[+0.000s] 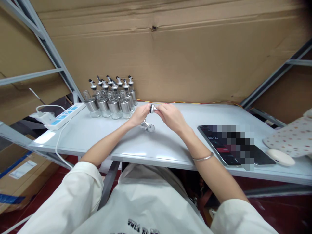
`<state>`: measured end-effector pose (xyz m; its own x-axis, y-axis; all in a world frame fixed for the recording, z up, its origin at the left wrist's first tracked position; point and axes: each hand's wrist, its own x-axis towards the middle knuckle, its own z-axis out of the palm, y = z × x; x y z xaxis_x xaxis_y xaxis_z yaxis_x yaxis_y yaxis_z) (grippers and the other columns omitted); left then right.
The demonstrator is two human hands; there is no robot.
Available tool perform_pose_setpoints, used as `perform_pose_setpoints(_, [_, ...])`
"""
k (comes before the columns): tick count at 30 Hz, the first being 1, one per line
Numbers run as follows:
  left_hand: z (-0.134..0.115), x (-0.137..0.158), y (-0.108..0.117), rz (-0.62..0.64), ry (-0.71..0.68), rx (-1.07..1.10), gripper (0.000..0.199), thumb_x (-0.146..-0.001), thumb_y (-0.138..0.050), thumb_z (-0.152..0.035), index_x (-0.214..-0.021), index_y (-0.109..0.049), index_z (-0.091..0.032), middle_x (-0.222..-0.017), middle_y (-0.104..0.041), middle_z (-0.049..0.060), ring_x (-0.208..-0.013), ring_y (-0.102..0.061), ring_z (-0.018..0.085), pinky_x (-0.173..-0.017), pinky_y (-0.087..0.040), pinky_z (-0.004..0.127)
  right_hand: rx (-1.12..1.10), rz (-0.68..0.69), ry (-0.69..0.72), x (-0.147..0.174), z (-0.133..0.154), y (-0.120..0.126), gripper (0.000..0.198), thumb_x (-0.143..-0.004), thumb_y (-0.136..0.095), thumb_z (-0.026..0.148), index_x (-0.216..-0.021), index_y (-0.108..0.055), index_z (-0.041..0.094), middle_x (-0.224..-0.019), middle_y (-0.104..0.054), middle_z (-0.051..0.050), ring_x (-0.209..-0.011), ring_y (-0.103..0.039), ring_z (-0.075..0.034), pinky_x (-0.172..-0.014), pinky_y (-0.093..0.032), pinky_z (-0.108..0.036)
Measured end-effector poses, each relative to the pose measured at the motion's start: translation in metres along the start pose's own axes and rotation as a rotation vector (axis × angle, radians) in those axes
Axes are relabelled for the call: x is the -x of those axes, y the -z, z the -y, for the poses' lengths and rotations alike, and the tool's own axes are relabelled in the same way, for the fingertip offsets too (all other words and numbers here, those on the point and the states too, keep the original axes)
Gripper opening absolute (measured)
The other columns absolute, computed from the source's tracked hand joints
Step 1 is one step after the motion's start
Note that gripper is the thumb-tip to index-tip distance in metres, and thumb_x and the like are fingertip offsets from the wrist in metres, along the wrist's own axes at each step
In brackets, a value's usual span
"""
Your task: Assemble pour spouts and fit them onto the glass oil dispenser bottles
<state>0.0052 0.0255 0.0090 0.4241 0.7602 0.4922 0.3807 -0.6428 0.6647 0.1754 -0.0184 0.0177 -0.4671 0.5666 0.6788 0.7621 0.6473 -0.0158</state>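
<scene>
Both hands meet above the middle of the table around a small pourer spout (152, 109) with a silver body and a black part on its left. My left hand (142, 114) grips its black end with closed fingers. On the silver side, the fingers of my right hand (170, 116) are pinched. Just below the hands, a few shiny metal pieces (149, 127) lie on the white table (168, 146). To the left stand several glass bottles with steel sleeves (114, 109). Those at the back carry pourer spouts with black tips, while the front ones have bare necks.
A white power strip (65, 115) with a plugged-in adapter (44, 117) and cable lies at the left end. On the right are a dark tablet (224, 144), a white oval object (280, 157) and a dotted cloth-like item (290, 138). Cardboard (170, 61) stands behind the table.
</scene>
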Motion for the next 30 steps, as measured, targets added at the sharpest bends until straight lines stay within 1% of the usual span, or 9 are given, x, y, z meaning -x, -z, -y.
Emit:
perform_pose_setpoints(4, [-0.002,0.001,-0.003,0.104,0.136,0.335,0.056,-0.085,-0.023,-0.069,-0.058,-0.030,-0.020,-0.051,-0.024,-0.006,-0.045,-0.023,0.007,-0.045,-0.022,0.023,0.053,-0.035,0.049,-0.001,-0.002,-0.002,0.033,-0.097,-0.030,0.033,-0.078,-0.053,0.019,-0.077,-0.059,-0.009,-0.073,-0.046,-0.021,-0.067,-0.032,-0.032])
perform_pose_setpoints(7, [-0.002,0.001,-0.001,0.122,0.100,0.361,0.055,-0.082,-0.031,-0.070,-0.062,-0.035,-0.019,-0.053,-0.028,-0.006,-0.046,-0.027,0.006,-0.045,-0.024,0.022,-0.102,-0.026,-0.009,-0.001,-0.005,-0.005,0.033,-0.097,-0.030,0.035,-0.075,-0.050,0.020,-0.075,-0.058,-0.007,-0.072,-0.044,-0.020,-0.068,-0.033,-0.032])
perform_pose_setpoints(10, [-0.001,0.001,0.002,0.126,0.026,0.208,0.054,-0.086,-0.027,-0.068,-0.067,-0.040,-0.018,-0.056,-0.036,-0.004,-0.049,-0.036,0.008,-0.051,-0.031,0.023,-0.323,0.001,-0.141,-0.002,-0.007,-0.005,0.035,-0.095,-0.034,0.040,-0.068,-0.045,0.020,-0.067,-0.052,-0.002,-0.067,-0.043,-0.017,-0.067,-0.032,-0.031])
perform_pose_setpoints(12, [0.000,0.000,0.006,0.108,-0.055,0.005,0.054,-0.090,-0.021,-0.062,-0.069,-0.043,-0.018,-0.057,-0.042,-0.003,-0.053,-0.040,0.010,-0.057,-0.035,0.026,-0.480,0.022,-0.262,-0.002,-0.006,-0.004,0.037,-0.092,-0.037,0.044,-0.065,-0.044,0.020,-0.061,-0.044,0.001,-0.062,-0.039,-0.015,-0.063,-0.030,-0.029])
perform_pose_setpoints(16, [-0.001,0.001,0.015,0.009,-0.363,-0.505,0.052,-0.096,-0.016,-0.049,-0.080,-0.051,-0.016,-0.073,-0.057,0.004,-0.068,-0.049,0.015,-0.076,-0.035,0.035,-0.861,0.097,-0.454,-0.004,-0.004,-0.002,0.043,-0.082,-0.046,0.058,-0.063,-0.047,0.019,-0.059,-0.036,0.003,-0.057,-0.033,-0.011,-0.058,-0.026,-0.027])
perform_pose_setpoints(19, [-0.003,0.003,0.021,-0.025,-0.504,-0.701,0.046,-0.097,-0.017,-0.043,-0.092,-0.053,-0.014,-0.086,-0.062,0.009,-0.080,-0.053,0.018,-0.082,-0.033,0.037,-1.168,0.174,-0.539,-0.005,-0.002,0.000,0.049,-0.074,-0.054,0.064,-0.059,-0.044,0.019,-0.057,-0.032,0.005,-0.052,-0.025,-0.009,-0.053,-0.021,-0.026])
perform_pose_setpoints(22, [-0.004,0.005,0.021,0.010,-0.518,-0.748,0.036,-0.097,-0.026,-0.038,-0.101,-0.053,-0.014,-0.098,-0.063,0.012,-0.091,-0.055,0.020,-0.084,-0.034,0.036,-1.393,0.269,-0.647,-0.005,-0.002,0.002,0.049,-0.073,-0.059,0.062,-0.058,-0.039,0.020,-0.054,-0.025,0.007,-0.048,-0.019,-0.007,-0.049,-0.019,-0.026])
perform_pose_setpoints(26, [-0.003,0.006,0.023,0.000,-0.449,-0.705,0.026,-0.096,-0.034,-0.029,-0.108,-0.052,-0.017,-0.111,-0.061,0.012,-0.103,-0.054,0.019,-0.088,-0.036,0.033,-1.504,0.398,-0.795,-0.004,-0.006,0.005,0.050,-0.085,-0.047,0.057,-0.055,-0.027,0.022,-0.050,-0.014,0.008,-0.046,-0.016,-0.009,-0.050,-0.027,-0.026])
perform_pose_setpoints(30, [0.005,0.005,0.034,-0.113,-0.343,-0.685,0.027,-0.095,-0.033,-0.022,-0.114,-0.052,-0.017,-0.116,-0.058,0.011,-0.107,-0.053,0.018,-0.089,-0.036,0.032,-1.476,0.269,-0.866,-0.003,-0.014,0.007,0.048,-0.086,-0.042,0.058,-0.058,-0.028,0.022,-0.052,-0.017,0.007,-0.046,-0.019,-0.010,-0.052,-0.032,-0.027])
